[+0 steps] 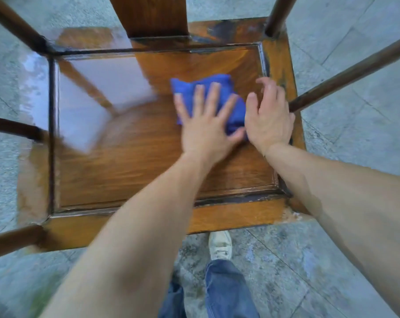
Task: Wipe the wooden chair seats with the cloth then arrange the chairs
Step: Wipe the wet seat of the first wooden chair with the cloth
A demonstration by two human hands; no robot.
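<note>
Pressing flat-fingered, the left hand [205, 125] pins the soft, light blue cloth [219, 88] on the chair seat [148, 157]; the right hand [269, 115] rests loosely open beside the cloth.

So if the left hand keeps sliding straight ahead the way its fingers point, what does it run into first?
The left hand lies flat on the blue cloth, fingers pointing toward the chair's back. Beyond the cloth comes bare seat panel, then probably the raised back rim near the backrest slat.

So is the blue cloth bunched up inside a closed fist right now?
No, the left hand presses flat with straight fingers on the blue cloth on the chair seat.
</note>
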